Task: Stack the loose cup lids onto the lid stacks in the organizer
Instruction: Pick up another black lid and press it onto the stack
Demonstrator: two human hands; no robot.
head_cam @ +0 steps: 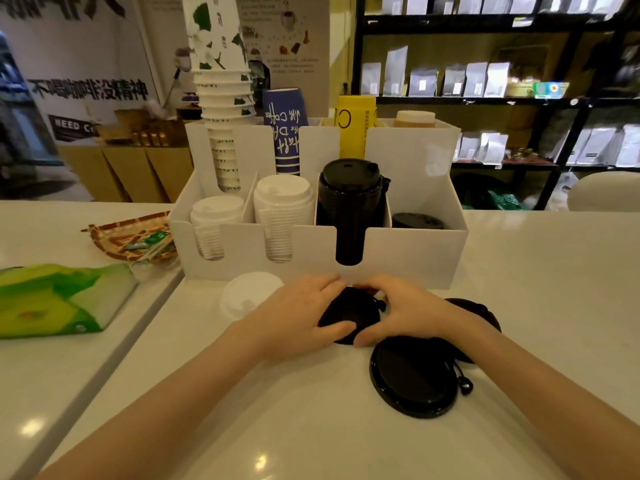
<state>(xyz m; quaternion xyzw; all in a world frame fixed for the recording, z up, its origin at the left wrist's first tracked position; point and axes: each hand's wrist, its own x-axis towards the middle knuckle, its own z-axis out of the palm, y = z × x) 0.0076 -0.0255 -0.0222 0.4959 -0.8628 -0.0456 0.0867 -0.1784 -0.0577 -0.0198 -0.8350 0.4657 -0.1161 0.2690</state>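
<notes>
Gripping one black lid [349, 315] from both sides, left hand [298, 317] and right hand [408, 311], just before the organizer [408, 258] front wall. Right wrist hides most of another black lid [481, 313]; white lid [247, 299] half-covered too.

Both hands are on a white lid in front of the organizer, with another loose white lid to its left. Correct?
Not quite: the lid under the left hand and right hand is black, as the head view shows. The rest holds: it lies in front of the organizer, with a loose white lid to its left.

Coffee shop: cup organizer [398, 251], bagged-goods shelves [485, 81].
</notes>
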